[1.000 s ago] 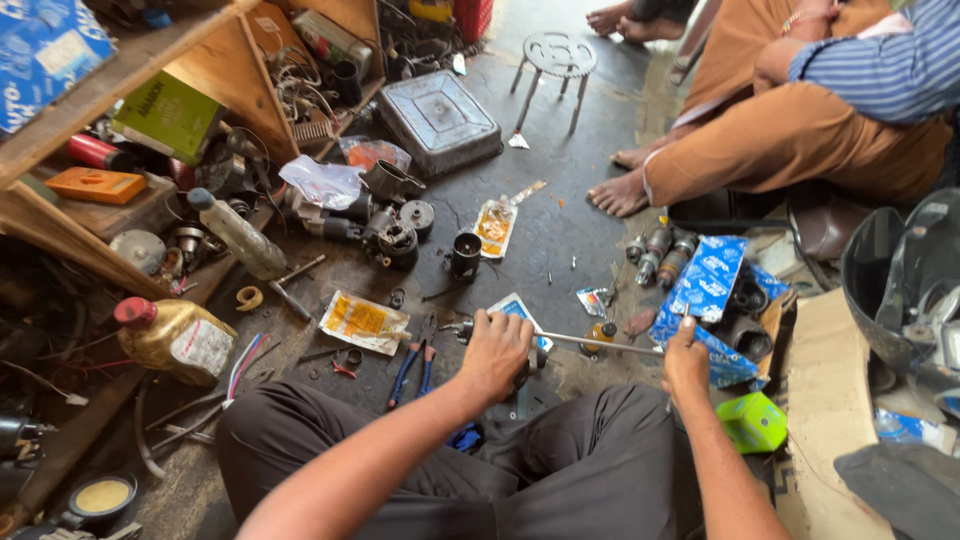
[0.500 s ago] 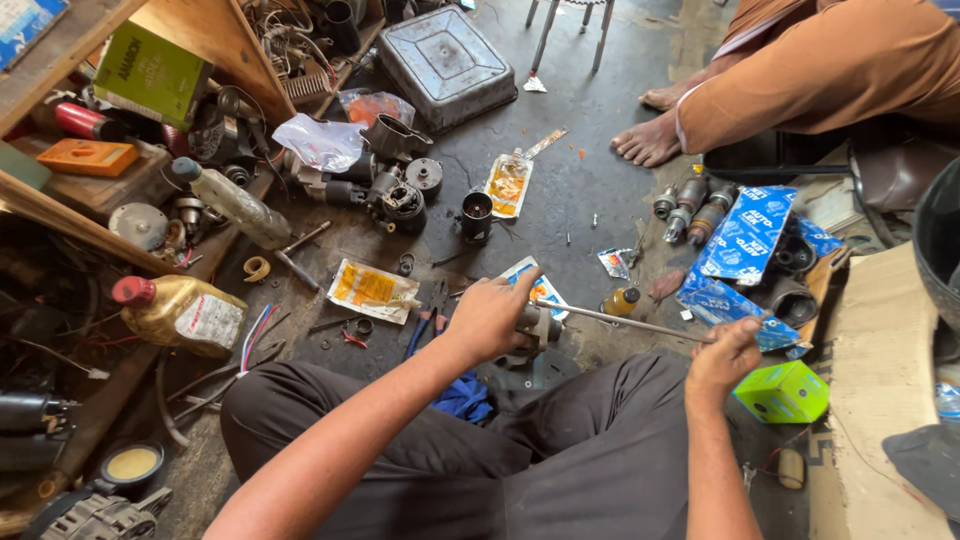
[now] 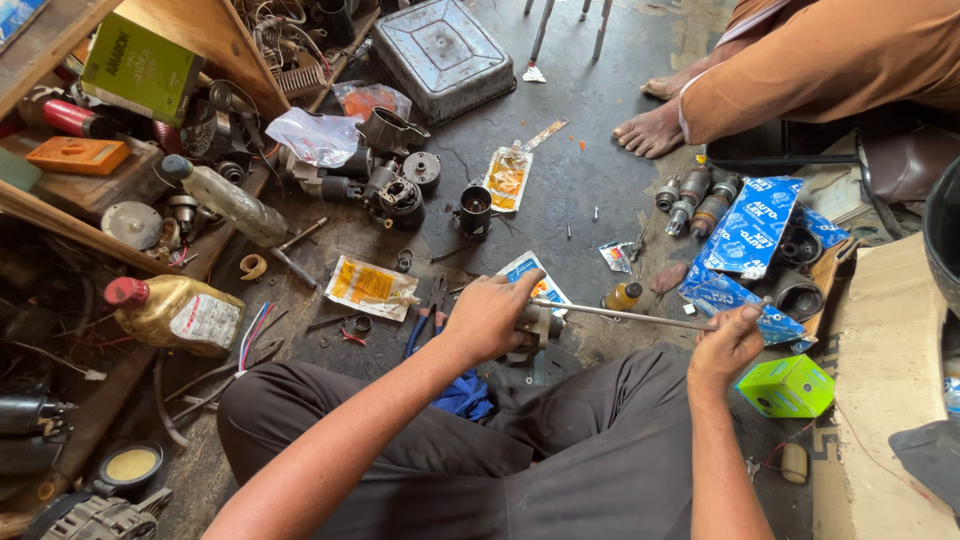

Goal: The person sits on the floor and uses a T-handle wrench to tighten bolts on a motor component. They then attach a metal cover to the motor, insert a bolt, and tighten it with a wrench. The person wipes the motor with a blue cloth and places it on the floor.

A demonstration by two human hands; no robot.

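Note:
I sit cross-legged on a dirty workshop floor. My left hand [image 3: 490, 315] grips a small grey metal motor part [image 3: 540, 325] just above my knees. A long thin metal rod [image 3: 630, 315] runs from that part to the right, and my right hand [image 3: 728, 345] pinches its far end. A small yellow bottle [image 3: 623, 296] stands on the floor just behind the rod. Blue pliers [image 3: 425, 318] lie to the left of my left hand.
Another person's bare feet [image 3: 655, 125] rest at the back right. Motor parts [image 3: 395, 195], yellow sachets [image 3: 368, 285], an oil bottle [image 3: 175, 312], blue packets [image 3: 750, 230], a green box [image 3: 790, 385], a metal tray [image 3: 440, 50] and wooden shelves [image 3: 60, 215] crowd the floor.
The view has tilted down and nearer to my hands. Both hands stay on the part and the rod, drawn slightly closer to my lap.

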